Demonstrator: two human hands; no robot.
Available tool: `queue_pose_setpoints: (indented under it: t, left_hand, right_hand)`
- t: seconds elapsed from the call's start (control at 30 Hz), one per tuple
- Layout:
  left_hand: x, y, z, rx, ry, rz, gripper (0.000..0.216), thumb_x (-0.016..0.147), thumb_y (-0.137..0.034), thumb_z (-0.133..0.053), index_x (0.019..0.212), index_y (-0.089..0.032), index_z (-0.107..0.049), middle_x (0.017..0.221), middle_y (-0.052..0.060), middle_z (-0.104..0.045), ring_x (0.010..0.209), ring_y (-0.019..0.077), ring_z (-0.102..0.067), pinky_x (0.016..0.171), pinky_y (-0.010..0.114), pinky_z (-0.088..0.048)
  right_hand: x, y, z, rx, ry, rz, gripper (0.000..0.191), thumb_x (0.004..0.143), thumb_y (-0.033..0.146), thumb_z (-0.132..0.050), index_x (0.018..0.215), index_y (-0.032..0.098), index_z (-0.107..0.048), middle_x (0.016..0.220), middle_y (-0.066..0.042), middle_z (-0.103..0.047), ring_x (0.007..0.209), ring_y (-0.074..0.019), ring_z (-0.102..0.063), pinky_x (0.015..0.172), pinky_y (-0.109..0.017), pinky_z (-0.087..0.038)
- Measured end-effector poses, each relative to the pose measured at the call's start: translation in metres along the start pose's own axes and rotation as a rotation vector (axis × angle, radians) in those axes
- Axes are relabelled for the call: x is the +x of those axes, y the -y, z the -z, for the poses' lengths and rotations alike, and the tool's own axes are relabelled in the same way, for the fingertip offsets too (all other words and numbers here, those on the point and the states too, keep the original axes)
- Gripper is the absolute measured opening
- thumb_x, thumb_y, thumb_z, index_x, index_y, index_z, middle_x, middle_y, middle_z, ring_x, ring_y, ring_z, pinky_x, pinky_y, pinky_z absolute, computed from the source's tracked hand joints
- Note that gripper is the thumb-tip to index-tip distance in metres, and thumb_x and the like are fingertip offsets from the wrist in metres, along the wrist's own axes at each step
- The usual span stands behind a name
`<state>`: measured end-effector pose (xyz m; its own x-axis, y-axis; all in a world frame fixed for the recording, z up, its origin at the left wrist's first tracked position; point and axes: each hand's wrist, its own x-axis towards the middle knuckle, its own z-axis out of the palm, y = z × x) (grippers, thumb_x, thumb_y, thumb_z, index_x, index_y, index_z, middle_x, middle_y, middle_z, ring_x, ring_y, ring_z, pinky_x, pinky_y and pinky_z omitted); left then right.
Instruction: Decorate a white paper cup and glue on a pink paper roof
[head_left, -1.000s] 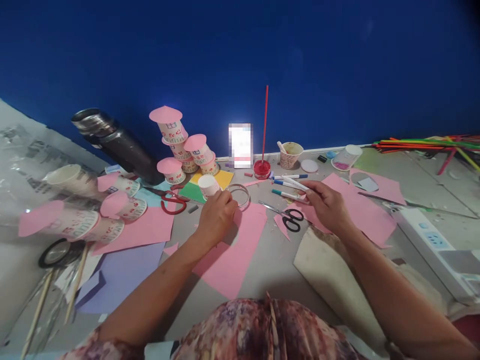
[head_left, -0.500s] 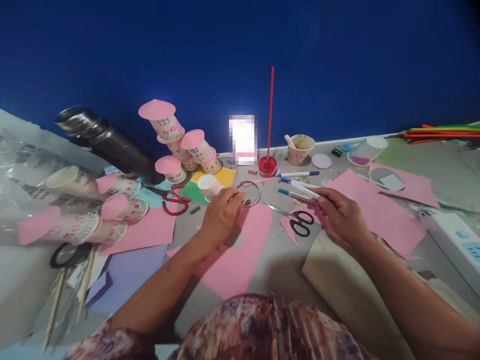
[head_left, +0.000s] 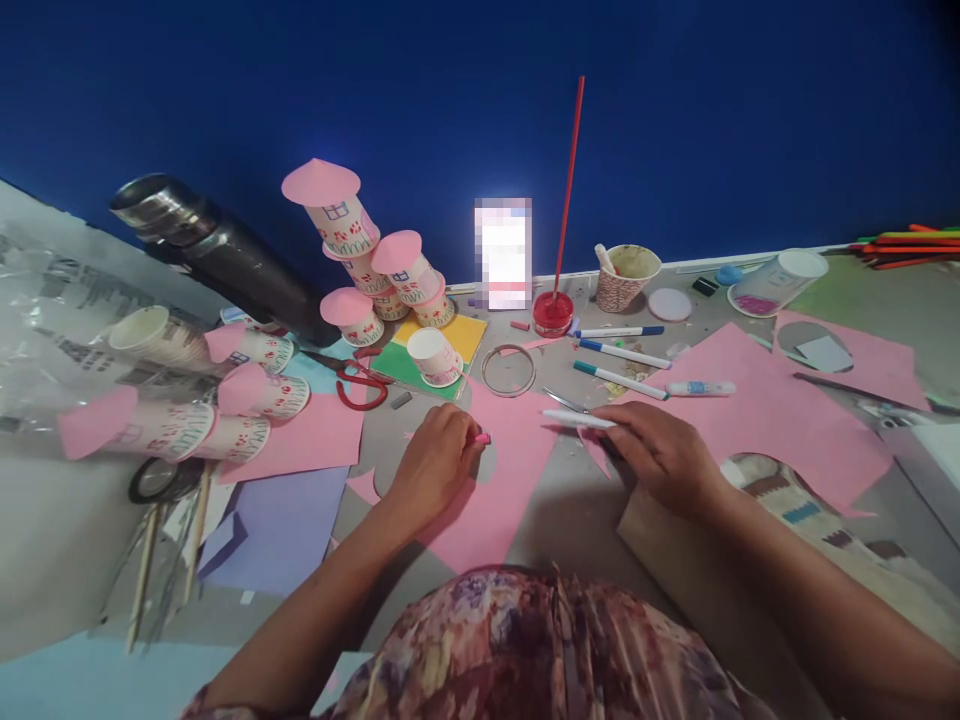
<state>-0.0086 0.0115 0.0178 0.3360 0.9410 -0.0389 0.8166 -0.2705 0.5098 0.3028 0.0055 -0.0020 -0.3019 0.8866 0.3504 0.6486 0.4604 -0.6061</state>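
My left hand rests on a pink paper sheet, its fingers closed on a small pink piece I cannot name. My right hand pinches a white marker that lies nearly level, its tip pointing left over the pink sheet. Black scissors lie mostly hidden under my right hand. A tape ring lies just beyond the sheet, beside a small paper cup on green and yellow card.
Pink-roofed paper cups are stacked at the back left, more lie on their sides at left. A black flask, red scissors, a red paint pot with a stick, several markers, and a large pink sheet surround the hands.
My left hand has let go of the tape ring and drawn back onto the pink sheet. My right hand has moved left and nearer with the marker, covering the black scissors. The view tilted down.
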Motion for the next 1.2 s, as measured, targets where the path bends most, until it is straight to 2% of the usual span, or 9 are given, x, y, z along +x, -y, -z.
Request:
queue_pose_setpoints:
  t: [0.13, 0.3, 0.57, 0.77, 0.9, 1.0, 1.1, 1.13, 1.2]
  left_hand:
    - [-0.005, -0.012, 0.002, -0.212, -0.020, 0.042, 0.011, 0.101, -0.028, -0.058, 0.093, -0.021, -0.061, 0.092, 0.003, -0.069, 0.085, 0.0203, -0.062, 0.077, 0.034, -0.048]
    - [-0.006, -0.022, 0.003, -0.378, 0.021, 0.077, 0.004, 0.096, -0.023, -0.066, 0.094, -0.021, -0.069, 0.086, 0.000, -0.071, 0.076, 0.0161, -0.063, 0.072, 0.029, -0.047]
    - [-0.013, -0.025, -0.011, -0.334, -0.017, -0.216, 0.009, 0.099, -0.023, -0.065, 0.093, -0.021, -0.071, 0.092, 0.005, -0.077, 0.083, 0.0179, -0.071, 0.074, 0.028, -0.053]
    - [-0.015, -0.024, -0.022, -0.353, -0.147, -0.295, 0.010, 0.102, -0.022, -0.062, 0.096, -0.022, -0.070, 0.092, 0.004, -0.077, 0.086, 0.0170, -0.073, 0.076, 0.027, -0.057]
    - [-0.016, -0.026, -0.022, -0.263, -0.157, -0.100, 0.019, 0.098, -0.024, -0.068, 0.117, -0.024, -0.066, 0.106, 0.006, -0.073, 0.098, 0.0218, -0.071, 0.084, 0.035, -0.058]
    - [-0.027, -0.026, -0.021, -0.135, -0.090, 0.034, 0.050, 0.083, -0.033, -0.085, 0.126, -0.022, -0.061, 0.117, 0.010, -0.064, 0.108, 0.0287, -0.065, 0.094, 0.045, -0.056]
    - [-0.041, -0.027, -0.020, 0.008, 0.053, 0.090, 0.057, 0.074, -0.037, -0.091, 0.120, -0.022, -0.062, 0.114, 0.009, -0.060, 0.107, 0.0318, -0.062, 0.097, 0.051, -0.053]
    - [-0.045, -0.027, -0.020, 0.061, 0.078, 0.120, 0.058, 0.073, -0.037, -0.090, 0.121, -0.021, -0.061, 0.115, 0.009, -0.059, 0.108, 0.0329, -0.060, 0.098, 0.052, -0.052]
    - [-0.051, -0.028, -0.019, 0.154, 0.107, 0.176, 0.056, 0.075, -0.036, -0.088, 0.121, -0.021, -0.060, 0.117, 0.010, -0.059, 0.112, 0.0350, -0.059, 0.098, 0.053, -0.049]
  right_hand:
    - [0.000, 0.013, -0.011, -0.005, 0.060, 0.179, 0.025, 0.107, 0.022, -0.049, 0.116, 0.019, -0.072, 0.101, -0.009, -0.082, 0.090, -0.0223, -0.077, 0.079, -0.033, -0.059]
    - [0.000, 0.015, -0.014, 0.022, 0.099, 0.210, 0.023, 0.107, 0.021, -0.049, 0.117, 0.019, -0.070, 0.103, -0.009, -0.082, 0.093, -0.0221, -0.077, 0.081, -0.033, -0.059]
    - [-0.003, 0.017, -0.015, 0.146, 0.165, 0.265, 0.024, 0.109, 0.022, -0.046, 0.115, 0.020, -0.069, 0.096, -0.008, -0.080, 0.085, -0.0204, -0.073, 0.077, -0.032, -0.058]
    - [-0.008, 0.025, -0.024, 0.123, 0.161, 0.179, 0.030, 0.110, 0.028, -0.042, 0.112, 0.020, -0.072, 0.092, -0.008, -0.080, 0.081, -0.0204, -0.073, 0.076, -0.032, -0.058]
    - [-0.001, 0.012, -0.013, 0.055, 0.135, 0.117, 0.029, 0.108, 0.027, -0.045, 0.114, 0.023, -0.074, 0.100, -0.008, -0.082, 0.091, -0.0220, -0.076, 0.080, -0.032, -0.059]
    - [0.005, -0.011, 0.005, -0.113, -0.085, -0.051, 0.029, 0.106, 0.027, -0.047, 0.116, 0.022, -0.074, 0.106, -0.010, -0.081, 0.097, -0.0253, -0.075, 0.087, -0.038, -0.059]
    - [0.008, -0.027, 0.023, -0.286, -0.282, -0.061, 0.023, 0.100, 0.029, -0.057, 0.108, 0.020, -0.076, 0.119, -0.015, -0.078, 0.112, -0.0325, -0.070, 0.097, -0.047, -0.055]
    - [0.008, -0.028, 0.027, -0.314, -0.284, -0.063, 0.020, 0.099, 0.029, -0.059, 0.101, 0.021, -0.077, 0.112, -0.014, -0.078, 0.108, -0.0320, -0.070, 0.094, -0.046, -0.055]
    - [0.005, -0.024, 0.032, -0.353, -0.143, -0.107, 0.016, 0.096, 0.031, -0.064, 0.089, 0.024, -0.076, 0.093, -0.009, -0.079, 0.089, -0.0275, -0.071, 0.079, -0.040, -0.055]
